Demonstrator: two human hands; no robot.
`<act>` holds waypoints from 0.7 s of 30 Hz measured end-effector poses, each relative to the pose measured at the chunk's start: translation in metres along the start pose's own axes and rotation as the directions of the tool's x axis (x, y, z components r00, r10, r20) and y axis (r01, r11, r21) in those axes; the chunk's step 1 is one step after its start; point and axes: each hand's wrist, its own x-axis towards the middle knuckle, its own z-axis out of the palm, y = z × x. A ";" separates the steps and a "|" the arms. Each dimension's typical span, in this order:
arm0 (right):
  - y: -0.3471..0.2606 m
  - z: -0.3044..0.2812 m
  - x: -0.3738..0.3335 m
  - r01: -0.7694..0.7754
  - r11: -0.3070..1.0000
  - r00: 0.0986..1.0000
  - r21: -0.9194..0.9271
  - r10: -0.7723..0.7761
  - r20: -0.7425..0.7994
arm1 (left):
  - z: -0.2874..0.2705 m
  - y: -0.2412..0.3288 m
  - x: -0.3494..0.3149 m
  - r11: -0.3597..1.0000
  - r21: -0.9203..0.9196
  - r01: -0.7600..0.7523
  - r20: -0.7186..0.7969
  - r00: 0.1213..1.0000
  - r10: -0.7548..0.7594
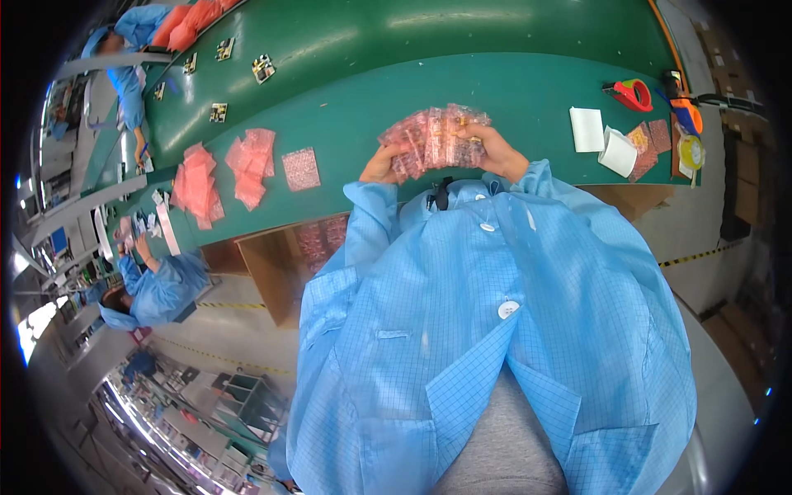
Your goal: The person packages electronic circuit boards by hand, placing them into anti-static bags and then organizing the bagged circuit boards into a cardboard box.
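Between my hands, just over the table's near edge, is a fanned stack of pink bubble-wrap bags (435, 139). My left hand (382, 163) is closed on the stack's left end, its fingers partly hidden by the plastic. At the opposite end my right hand (500, 152) grips the bags, thumb across the front. Something yellowish shows through the plastic near that thumb, too small to make out. To the left, a single flat bubble-wrap bag (301, 169) lies on the green table (355, 103). Beyond it are two loose piles of pink bags (252, 165).
Several small circuit boards (263, 68) sit on the green surface at the far left. On the right are white sheets (586, 129), a red tape dispenser (633, 95) and more bubble-wrap bags (643, 153). An open cardboard box (272, 276) stands below the table edge. Co-workers in blue (161, 285) are at left.
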 end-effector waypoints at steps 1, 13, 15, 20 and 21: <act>-0.005 0.003 -0.009 -0.020 0.998 0.993 0.052 0.014 0.121 | 0.012 -0.007 -0.010 0.983 -0.170 -0.072 0.001 0.997 0.073; -0.038 0.033 -0.106 0.346 0.822 0.935 -0.452 -0.345 0.089 | 0.132 -0.016 -0.088 0.868 -0.336 -0.365 0.065 0.911 0.408; -0.023 0.031 -0.099 0.432 0.583 0.874 -0.688 -0.460 0.159 | 0.127 -0.034 -0.096 0.887 -0.232 -0.399 0.016 0.910 0.414; -0.013 0.021 -0.122 0.404 0.542 0.910 -0.737 -0.318 0.265 | 0.145 -0.070 -0.109 0.916 -0.008 -0.401 -0.156 0.905 0.395; -0.022 0.023 -0.136 0.331 0.586 0.942 -0.740 -0.163 0.293 | 0.147 -0.080 -0.113 0.904 -0.031 -0.426 -0.204 0.888 0.412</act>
